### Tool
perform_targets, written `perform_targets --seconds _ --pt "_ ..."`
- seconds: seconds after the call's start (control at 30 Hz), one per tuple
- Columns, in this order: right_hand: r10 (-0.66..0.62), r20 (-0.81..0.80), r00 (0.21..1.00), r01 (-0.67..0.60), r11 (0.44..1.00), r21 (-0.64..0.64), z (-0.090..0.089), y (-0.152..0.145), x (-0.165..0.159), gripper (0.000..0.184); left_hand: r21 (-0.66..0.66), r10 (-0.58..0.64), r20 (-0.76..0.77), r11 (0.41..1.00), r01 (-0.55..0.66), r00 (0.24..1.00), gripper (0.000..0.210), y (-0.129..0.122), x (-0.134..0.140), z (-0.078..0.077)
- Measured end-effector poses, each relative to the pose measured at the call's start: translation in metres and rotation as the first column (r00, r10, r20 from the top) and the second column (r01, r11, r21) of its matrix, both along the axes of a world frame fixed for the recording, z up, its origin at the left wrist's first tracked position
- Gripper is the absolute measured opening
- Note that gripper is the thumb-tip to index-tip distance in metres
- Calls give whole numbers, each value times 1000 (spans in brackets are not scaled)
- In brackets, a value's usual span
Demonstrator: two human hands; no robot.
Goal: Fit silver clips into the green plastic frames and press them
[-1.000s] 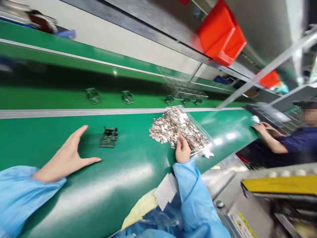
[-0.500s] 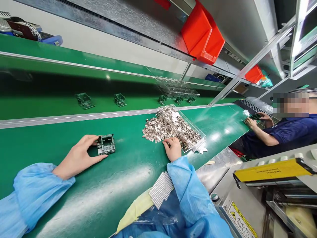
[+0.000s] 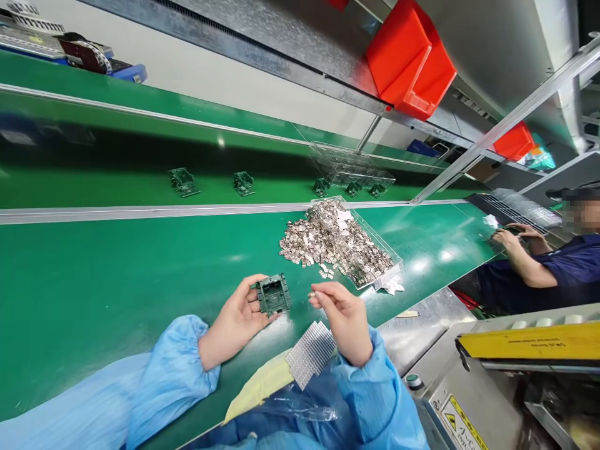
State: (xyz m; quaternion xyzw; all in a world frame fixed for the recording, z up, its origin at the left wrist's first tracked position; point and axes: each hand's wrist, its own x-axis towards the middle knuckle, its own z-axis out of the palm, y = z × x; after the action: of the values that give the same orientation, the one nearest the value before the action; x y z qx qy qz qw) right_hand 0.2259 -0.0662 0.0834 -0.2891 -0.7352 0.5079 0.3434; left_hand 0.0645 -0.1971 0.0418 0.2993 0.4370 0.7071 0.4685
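My left hand (image 3: 241, 319) grips a green circuit board assembly (image 3: 274, 295) by its left side, with its square recess facing up. To the right of it, my right hand (image 3: 342, 312) pinches a small metal piece (image 3: 313, 294) between thumb and fingers; its exact shape is too small to tell. Beyond both hands lies a heap of small shiny metal pieces (image 3: 304, 242), spilling out of a clear plastic tray (image 3: 375, 240). A grid sheet of small silvery squares (image 3: 310, 355) rests near my right forearm, in front of me.
Several green board assemblies (image 3: 244, 183) stand on the conveyor behind the metal rail (image 3: 140, 212). An orange-red bin (image 3: 410, 59) sits on the shelf above. At right, another person (image 3: 529, 269) works at the bench, near a machine with a yellow bar (image 3: 529, 344).
My left hand has brought the board assembly rightward, close to my right hand. My right hand has drawn back from the heap with a small metal piece. The view has shifted somewhat.
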Motion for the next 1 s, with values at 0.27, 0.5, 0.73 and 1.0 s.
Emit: perform_targets --seconds 0.27,0.5,0.73,1.0 --pt "-214 -85 973 199 967 -156 -9 -60 -15 11 112 -19 -155 993 37 988 45 -8 12 -5" --pt "-271 -23 962 267 959 -99 -14 -66 -27 13 107 -44 -181 992 65 982 43 -12 14 -6" --pt "-274 10 962 274 961 -41 -18 -73 -27 15 112 -23 -227 992 50 974 37 -12 15 -7" --pt "-196 -30 980 187 962 -197 -21 -77 -22 19 -43 55 -300 996 -72 952 29 -14 20 1"
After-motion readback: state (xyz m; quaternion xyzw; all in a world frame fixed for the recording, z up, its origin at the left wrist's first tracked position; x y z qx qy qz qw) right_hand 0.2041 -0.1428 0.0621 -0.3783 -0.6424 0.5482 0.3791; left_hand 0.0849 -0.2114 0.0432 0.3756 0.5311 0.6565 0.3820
